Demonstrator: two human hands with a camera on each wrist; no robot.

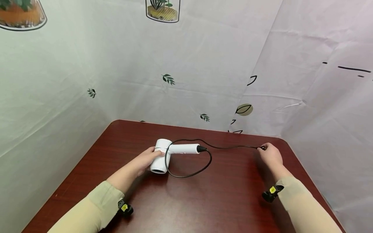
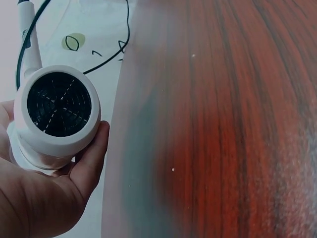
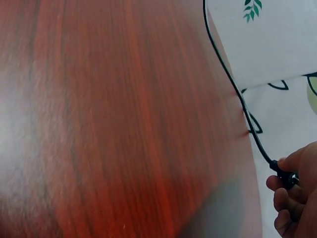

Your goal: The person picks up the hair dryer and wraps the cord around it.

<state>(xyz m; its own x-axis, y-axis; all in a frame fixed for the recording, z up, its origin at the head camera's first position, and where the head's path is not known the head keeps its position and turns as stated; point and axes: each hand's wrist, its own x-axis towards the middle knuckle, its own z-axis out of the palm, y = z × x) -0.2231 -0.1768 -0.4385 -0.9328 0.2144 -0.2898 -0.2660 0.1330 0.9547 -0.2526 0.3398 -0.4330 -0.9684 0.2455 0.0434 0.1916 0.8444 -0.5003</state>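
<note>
A white hair dryer is in my left hand, which grips its barrel from the left side. Its handle points right across the table. The dark grille at one end of the barrel faces the left wrist camera, with thumb and fingers around the casing. From the handle's ribbed end a black cord loops round in front of the barrel and then runs right. At the cord's far end my right hand pinches the black plug between thumb and fingers; part of the plug is hidden by them.
Beneath both hands lies a reddish-brown wooden table with rounded back corners. A pale cloth backdrop printed with leaves and jars hangs behind it and along both sides. Each forearm carries a small black wrist camera.
</note>
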